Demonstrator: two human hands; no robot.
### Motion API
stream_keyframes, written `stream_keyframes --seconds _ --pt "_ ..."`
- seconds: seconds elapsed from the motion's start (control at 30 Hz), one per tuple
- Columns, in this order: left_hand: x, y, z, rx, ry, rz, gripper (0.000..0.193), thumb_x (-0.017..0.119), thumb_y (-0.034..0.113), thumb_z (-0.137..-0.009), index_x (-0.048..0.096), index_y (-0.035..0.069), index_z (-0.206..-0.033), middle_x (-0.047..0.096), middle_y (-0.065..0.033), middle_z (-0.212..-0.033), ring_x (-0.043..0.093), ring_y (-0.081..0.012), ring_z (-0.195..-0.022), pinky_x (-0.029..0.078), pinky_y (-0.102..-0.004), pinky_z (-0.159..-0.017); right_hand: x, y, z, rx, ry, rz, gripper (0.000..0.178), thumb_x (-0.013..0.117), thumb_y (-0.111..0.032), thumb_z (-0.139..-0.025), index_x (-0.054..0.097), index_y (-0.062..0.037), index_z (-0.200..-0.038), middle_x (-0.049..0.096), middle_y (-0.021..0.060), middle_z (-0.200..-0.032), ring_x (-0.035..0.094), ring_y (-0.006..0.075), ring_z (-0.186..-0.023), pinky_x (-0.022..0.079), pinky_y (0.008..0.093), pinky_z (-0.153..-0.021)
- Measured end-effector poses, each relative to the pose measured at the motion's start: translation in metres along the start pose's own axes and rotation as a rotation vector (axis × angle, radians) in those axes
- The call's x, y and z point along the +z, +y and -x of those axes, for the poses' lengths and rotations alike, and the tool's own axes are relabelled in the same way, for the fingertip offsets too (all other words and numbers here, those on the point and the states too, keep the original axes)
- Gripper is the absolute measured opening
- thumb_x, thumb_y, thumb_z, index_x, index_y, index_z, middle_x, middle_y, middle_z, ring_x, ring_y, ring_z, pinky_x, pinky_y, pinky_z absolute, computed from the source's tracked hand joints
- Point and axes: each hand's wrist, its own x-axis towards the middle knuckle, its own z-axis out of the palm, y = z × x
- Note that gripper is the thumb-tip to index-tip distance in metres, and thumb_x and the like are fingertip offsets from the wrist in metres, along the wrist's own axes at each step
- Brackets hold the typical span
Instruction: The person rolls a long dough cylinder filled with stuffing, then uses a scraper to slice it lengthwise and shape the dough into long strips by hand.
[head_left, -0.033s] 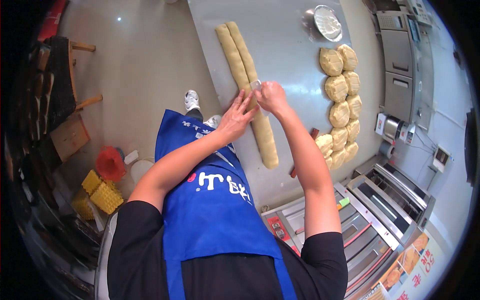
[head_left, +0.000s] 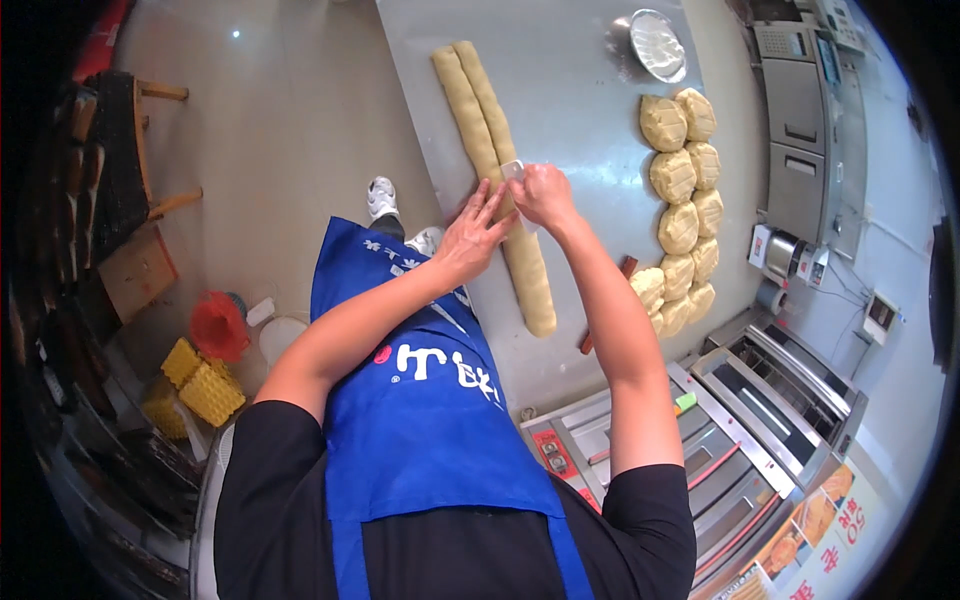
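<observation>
Dough logs, two long ones lying side by side, run from upper centre toward mid-frame on the steel table. Right hand grips a small white scraper, set against the logs; left hand lies flat, fingers spread, on the dough beside it. Dough balls sit in a column at right, near a metal bowl.
</observation>
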Motion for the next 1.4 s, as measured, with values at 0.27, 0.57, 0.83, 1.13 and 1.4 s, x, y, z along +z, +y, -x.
stream_keyframes --seconds 0.27,0.57,0.83,1.13,1.4 --pt "0.000 -0.006 -0.002 -0.002 -0.012 0.029 0.058 0.074 0.001 -0.091 0.070 0.012 -0.147 0.035 -0.0195 -0.178 0.027 -0.0465 -0.166 0.039 -0.0505 -0.131 0.012 0.000 0.013 0.011 0.069 -0.097 0.026 0.071 -0.026 -0.095 0.074 -0.0025 -0.085 0.073 0.0253 -0.078 0.073 0.0479 -0.076 0.059 0.0568 -0.069" --pt "0.009 -0.009 0.004 0.012 0.035 0.126 0.047 0.075 0.005 -0.094 0.073 0.013 -0.140 0.034 -0.0200 -0.178 0.026 -0.0476 -0.166 0.038 -0.0537 -0.131 0.036 -0.010 0.031 -0.010 0.300 -0.120 0.022 0.070 -0.023 -0.099 0.073 -0.0044 -0.090 0.074 0.0218 -0.078 0.075 0.0446 -0.075 0.060 0.0536 -0.067" --pt "0.013 0.007 0.015 -0.022 0.118 0.219 0.048 0.073 0.002 -0.100 0.071 0.016 -0.146 0.033 -0.0207 -0.179 0.030 -0.0459 -0.165 0.043 -0.0498 -0.129 -0.011 -0.004 0.002 -0.033 0.048 0.031 0.030 0.068 -0.027 -0.093 0.077 0.0013 -0.088 0.076 0.0289 -0.090 0.075 0.0502 -0.087 0.061 0.0590 -0.079" --pt "0.058 0.051 0.052 0.010 0.099 0.151 0.050 0.073 0.004 -0.100 0.071 0.020 -0.148 0.031 -0.0191 -0.180 0.029 -0.0442 -0.166 0.046 -0.0483 -0.126 0.004 0.023 0.085 0.037 -0.064 0.038 0.033 0.067 -0.030 -0.093 0.080 0.0000 -0.094 0.077 0.0297 -0.093 0.076 0.0497 -0.092 0.062 0.0583 -0.085" --pt "0.055 0.046 0.052 -0.006 0.045 0.130 0.046 0.072 0.003 -0.100 0.073 0.016 -0.145 0.031 -0.0182 -0.181 0.027 -0.0424 -0.167 0.044 -0.0484 -0.128 0.034 0.028 0.084 -0.020 0.069 0.011 0.031 0.068 -0.030 -0.095 0.080 -0.0018 -0.092 0.077 0.0264 -0.087 0.076 0.0488 -0.084 0.063 0.0586 -0.078"
